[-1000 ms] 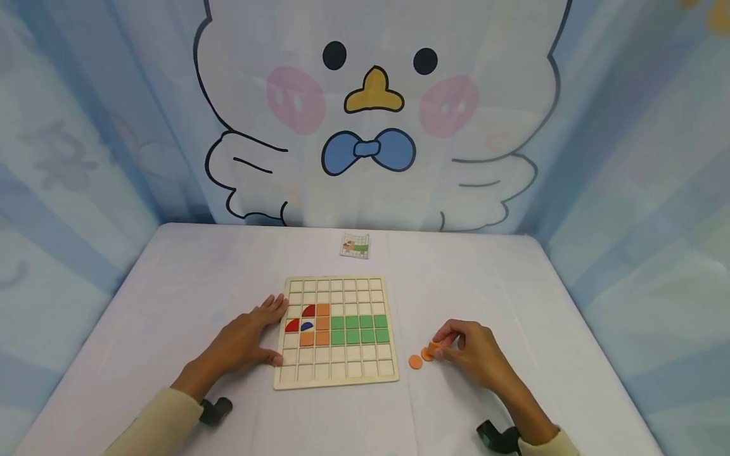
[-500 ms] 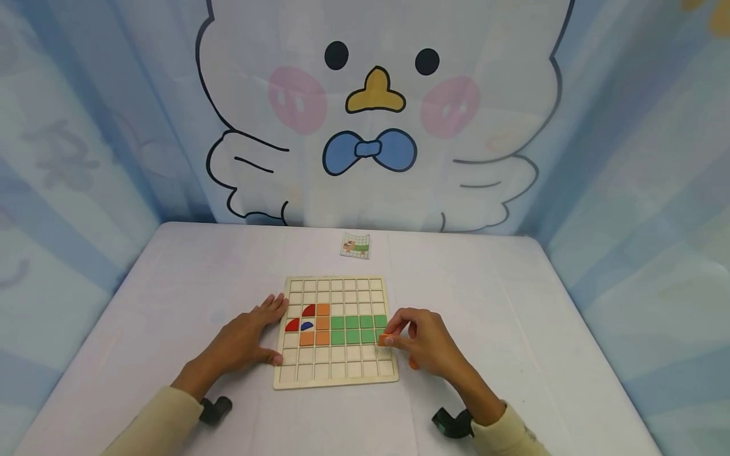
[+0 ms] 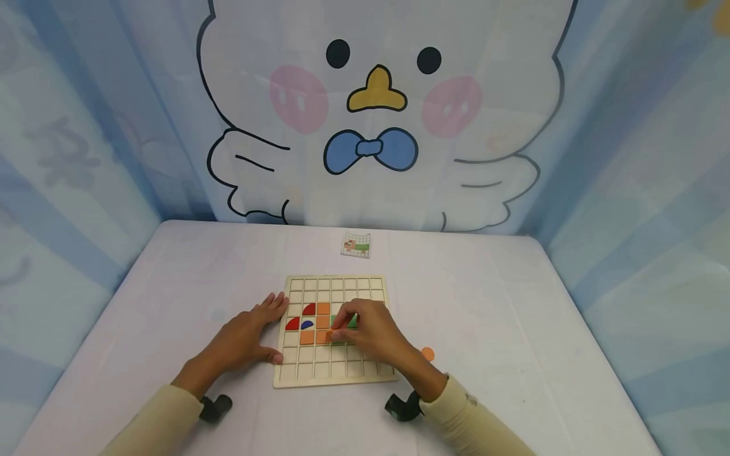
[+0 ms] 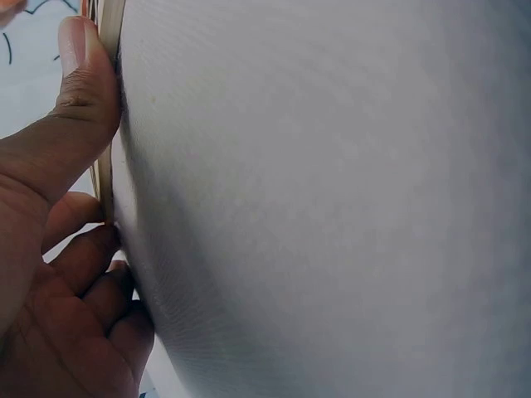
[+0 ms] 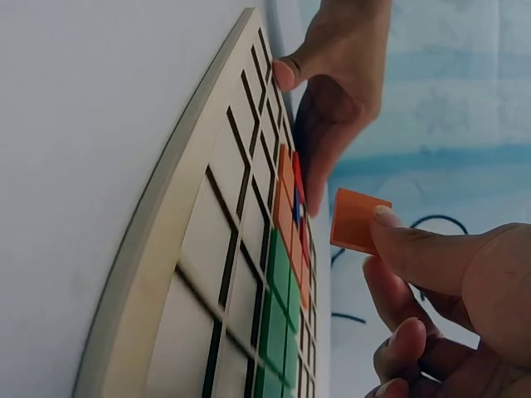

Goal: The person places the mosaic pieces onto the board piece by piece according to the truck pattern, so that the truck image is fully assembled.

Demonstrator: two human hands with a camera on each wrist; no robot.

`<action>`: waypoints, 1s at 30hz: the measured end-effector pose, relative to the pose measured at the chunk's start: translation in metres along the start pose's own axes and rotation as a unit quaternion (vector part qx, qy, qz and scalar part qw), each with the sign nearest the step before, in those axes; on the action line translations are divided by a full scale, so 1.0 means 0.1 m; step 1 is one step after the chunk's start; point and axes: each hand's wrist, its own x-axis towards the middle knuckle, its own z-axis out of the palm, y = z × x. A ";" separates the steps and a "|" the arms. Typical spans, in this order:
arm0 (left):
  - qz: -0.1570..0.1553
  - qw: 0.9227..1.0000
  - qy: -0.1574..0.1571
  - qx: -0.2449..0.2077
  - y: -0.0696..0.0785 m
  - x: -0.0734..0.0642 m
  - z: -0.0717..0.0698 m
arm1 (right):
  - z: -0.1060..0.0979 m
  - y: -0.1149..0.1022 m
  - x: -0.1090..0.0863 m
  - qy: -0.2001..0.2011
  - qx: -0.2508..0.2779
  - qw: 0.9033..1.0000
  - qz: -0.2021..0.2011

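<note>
My left hand (image 3: 242,342) lies along the left edge of a wooden grid board (image 3: 308,373), thumb and fingertips touching its rim. My right hand (image 3: 373,332) is over the middle of the board, pinching an orange square tile (image 5: 355,220) between thumb and finger. In the right wrist view that tile is held apart from the board. Set in the grid are orange square tiles (image 3: 322,322), green tiles (image 5: 278,290), red quarter-round pieces (image 3: 292,325) and a blue-and-white piece (image 3: 307,325). My right hand hides part of the green rows.
A small picture card (image 3: 356,245) lies behind the board on the white-covered table (image 3: 467,278). An orange round piece (image 3: 428,353) shows beside my right wrist. A printed curtain (image 3: 490,38) encloses the table's back and sides.
My right hand has picked up the orange square tile from beside the round pieces and carried it left over the board. My left hand has stayed at the board's edge.
</note>
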 end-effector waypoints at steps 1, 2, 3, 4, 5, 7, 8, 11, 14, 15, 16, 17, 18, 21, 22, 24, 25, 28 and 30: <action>0.000 1.000 -0.001 0.000 0.00 0.00 0.00 | 0.03 -0.02 0.04 -0.004 0.002 1.000 0.001; 0.001 1.000 -0.001 0.000 -0.01 0.00 0.00 | 0.07 -0.04 0.07 -0.008 0.004 1.000 0.001; 0.003 1.000 -0.001 0.001 -0.01 0.00 0.00 | 0.10 -0.06 0.11 -0.011 0.005 1.000 -0.002; 0.005 1.000 -0.001 0.001 -0.01 0.00 -0.01 | 0.14 -0.08 0.14 -0.014 0.005 1.000 -0.004; 0.007 1.000 -0.001 0.001 -0.02 0.00 -0.01 | 0.17 -0.10 0.17 -0.018 0.006 1.000 -0.008; 0.010 1.000 0.000 0.000 -0.03 0.00 -0.01 | 0.24 -0.12 0.23 -0.026 0.004 1.000 -0.014; 0.011 1.000 0.001 0.000 -0.04 0.00 -0.01 | 0.28 -0.13 0.26 -0.029 0.002 0.999 -0.017; 0.013 1.000 0.001 0.000 -0.05 0.01 -0.01 | 0.38 -0.16 0.34 -0.030 -0.010 0.999 -0.022; 0.014 1.000 0.001 -0.002 -0.05 0.02 0.00 | 0.47 -0.18 0.39 -0.023 -0.026 0.999 -0.020; 0.014 1.000 0.001 -0.002 -0.05 0.02 -0.01 | 0.49 -0.18 0.41 -0.020 -0.031 0.999 -0.020; 0.016 1.000 0.001 -0.003 -0.05 0.02 -0.01 | 0.51 -0.19 0.42 -0.019 -0.037 0.999 -0.020; 0.017 1.000 0.002 -0.003 -0.05 0.02 -0.01 | 0.53 -0.20 0.43 -0.017 -0.041 0.999 -0.021; 0.018 1.000 0.002 -0.003 -0.05 0.02 -0.01 | 0.54 -0.21 0.44 -0.017 -0.046 0.999 -0.023; 0.021 1.000 0.002 -0.001 -0.05 0.02 -0.02 | 0.56 -0.24 0.46 -0.020 -0.062 0.997 -0.028; 0.022 1.000 0.002 0.000 -0.05 0.02 -0.02 | 0.57 -0.25 0.47 -0.023 -0.065 0.997 -0.027; 0.023 1.000 0.002 0.001 -0.05 0.01 -0.02 | 0.58 -0.26 0.48 -0.032 -0.075 0.996 -0.023; 0.024 1.000 0.002 0.002 -0.04 0.01 -0.02 | 0.58 -0.27 0.48 -0.036 -0.080 0.996 -0.022; 0.031 0.999 0.004 0.002 -0.04 0.01 -0.03 | 0.60 -0.27 0.49 -0.040 -0.094 0.995 -0.019; 0.035 0.999 0.006 0.002 -0.04 0.00 -0.03 | 0.63 -0.27 0.49 -0.038 -0.102 0.994 -0.021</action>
